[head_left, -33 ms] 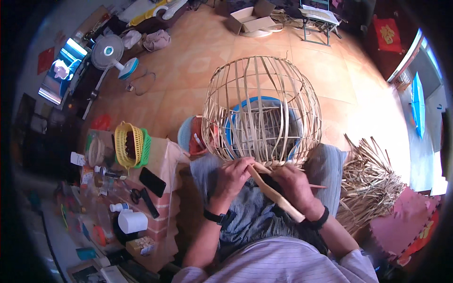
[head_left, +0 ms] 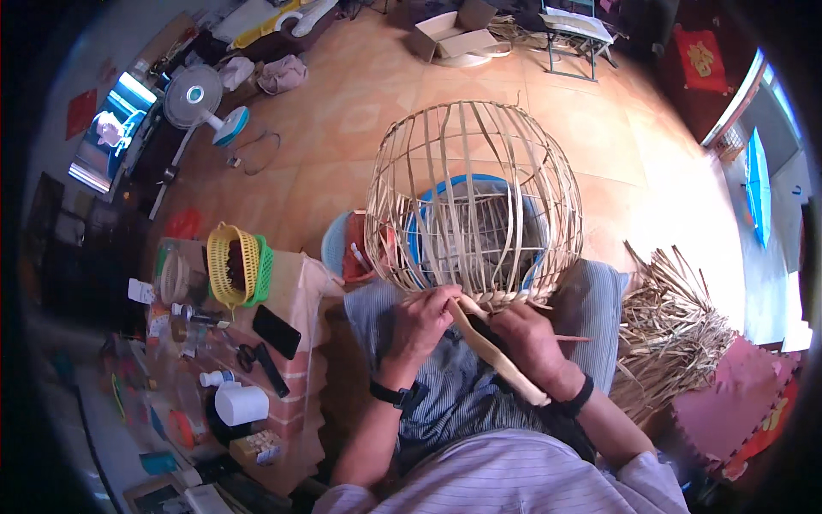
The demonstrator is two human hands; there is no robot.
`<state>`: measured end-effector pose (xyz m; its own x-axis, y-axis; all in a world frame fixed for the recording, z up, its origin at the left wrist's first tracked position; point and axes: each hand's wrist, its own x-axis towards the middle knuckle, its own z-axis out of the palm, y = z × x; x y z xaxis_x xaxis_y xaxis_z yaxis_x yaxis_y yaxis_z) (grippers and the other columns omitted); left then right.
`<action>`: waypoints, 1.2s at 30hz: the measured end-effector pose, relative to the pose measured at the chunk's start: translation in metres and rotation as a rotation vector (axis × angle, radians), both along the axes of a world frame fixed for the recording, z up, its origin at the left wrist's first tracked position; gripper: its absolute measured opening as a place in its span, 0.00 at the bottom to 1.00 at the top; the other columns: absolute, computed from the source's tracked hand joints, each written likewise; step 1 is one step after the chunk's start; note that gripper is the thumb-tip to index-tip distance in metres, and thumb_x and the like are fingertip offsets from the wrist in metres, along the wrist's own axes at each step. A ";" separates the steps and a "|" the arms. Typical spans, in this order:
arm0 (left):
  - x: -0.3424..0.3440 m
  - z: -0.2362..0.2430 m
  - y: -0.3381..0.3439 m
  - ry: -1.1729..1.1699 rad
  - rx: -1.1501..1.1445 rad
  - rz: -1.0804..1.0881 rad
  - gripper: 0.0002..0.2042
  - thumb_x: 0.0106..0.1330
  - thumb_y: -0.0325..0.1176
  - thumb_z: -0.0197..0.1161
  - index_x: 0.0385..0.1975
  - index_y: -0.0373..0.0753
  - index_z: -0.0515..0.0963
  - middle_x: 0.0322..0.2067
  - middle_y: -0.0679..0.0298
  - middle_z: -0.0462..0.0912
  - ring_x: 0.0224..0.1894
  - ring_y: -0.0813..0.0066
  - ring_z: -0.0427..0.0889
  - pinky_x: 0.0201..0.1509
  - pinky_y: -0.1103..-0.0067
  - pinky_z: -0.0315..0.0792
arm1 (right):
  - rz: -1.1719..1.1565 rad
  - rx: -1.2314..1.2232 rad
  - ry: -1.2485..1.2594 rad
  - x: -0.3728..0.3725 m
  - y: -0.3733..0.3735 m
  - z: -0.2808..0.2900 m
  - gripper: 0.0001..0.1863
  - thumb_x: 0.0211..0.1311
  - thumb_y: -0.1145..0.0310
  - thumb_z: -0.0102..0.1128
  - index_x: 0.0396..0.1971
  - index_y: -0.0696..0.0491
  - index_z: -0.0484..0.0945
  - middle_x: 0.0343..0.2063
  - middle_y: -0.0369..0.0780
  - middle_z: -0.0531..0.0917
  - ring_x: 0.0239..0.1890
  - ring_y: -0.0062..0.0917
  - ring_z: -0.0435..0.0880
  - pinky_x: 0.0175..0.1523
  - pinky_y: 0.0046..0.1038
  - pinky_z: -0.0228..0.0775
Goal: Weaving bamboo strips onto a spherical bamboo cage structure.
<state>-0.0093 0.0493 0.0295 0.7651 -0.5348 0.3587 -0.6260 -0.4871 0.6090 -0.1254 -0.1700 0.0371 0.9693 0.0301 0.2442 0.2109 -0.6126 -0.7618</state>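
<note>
An openwork basket of thin pale plant strips rests in front of my lap, its braided rim toward me. My left hand is closed, thumb and fingers pinching a pale flat strip at the rim. That strip's loose end slants down to my right wrist. My right hand is closed as well, its fingertips curled at the rim on a short strip running from the left fingers; the grip is partly hidden. Beyond it a slim pointed piece sticks out to the right.
Left is a covered table with a yellow basket, a phone, scissors and a white cup. A blue-rimmed tub shows through the basket's strips. Dry strips lie in a heap at right. A fan stands far left.
My right hand has shifted slightly left, and the loose end of the pale strip has swung a little left and bent. My left hand stays at the rim.
</note>
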 end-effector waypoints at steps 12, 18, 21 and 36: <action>0.002 0.003 -0.009 -0.032 0.069 0.001 0.17 0.67 0.25 0.69 0.55 0.37 0.79 0.37 0.51 0.88 0.40 0.47 0.87 0.44 0.58 0.79 | 0.076 0.502 0.016 0.078 0.025 0.022 0.12 0.73 0.66 0.68 0.47 0.57 0.80 0.34 0.41 0.86 0.37 0.28 0.88 0.40 0.34 0.80; -0.006 0.009 -0.016 -0.096 0.186 0.096 0.18 0.69 0.24 0.65 0.58 0.35 0.77 0.34 0.48 0.87 0.37 0.47 0.88 0.41 0.58 0.80 | -0.026 0.956 0.279 0.105 0.004 0.037 0.10 0.79 0.67 0.63 0.44 0.59 0.80 0.31 0.35 0.85 0.34 0.17 0.85 0.40 0.24 0.80; -0.009 0.011 -0.021 -0.145 0.323 0.094 0.15 0.71 0.25 0.62 0.56 0.33 0.77 0.33 0.48 0.85 0.37 0.46 0.87 0.41 0.58 0.80 | 0.050 0.827 0.195 0.112 0.002 0.043 0.10 0.78 0.66 0.63 0.43 0.59 0.79 0.29 0.37 0.85 0.33 0.21 0.86 0.38 0.29 0.79; -0.024 0.012 -0.037 -0.209 0.357 0.178 0.07 0.69 0.27 0.57 0.40 0.35 0.82 0.41 0.48 0.85 0.46 0.52 0.84 0.52 0.59 0.77 | 0.162 0.021 0.068 0.104 0.007 0.051 0.14 0.63 0.65 0.67 0.43 0.57 0.80 0.37 0.49 0.85 0.43 0.49 0.86 0.45 0.45 0.78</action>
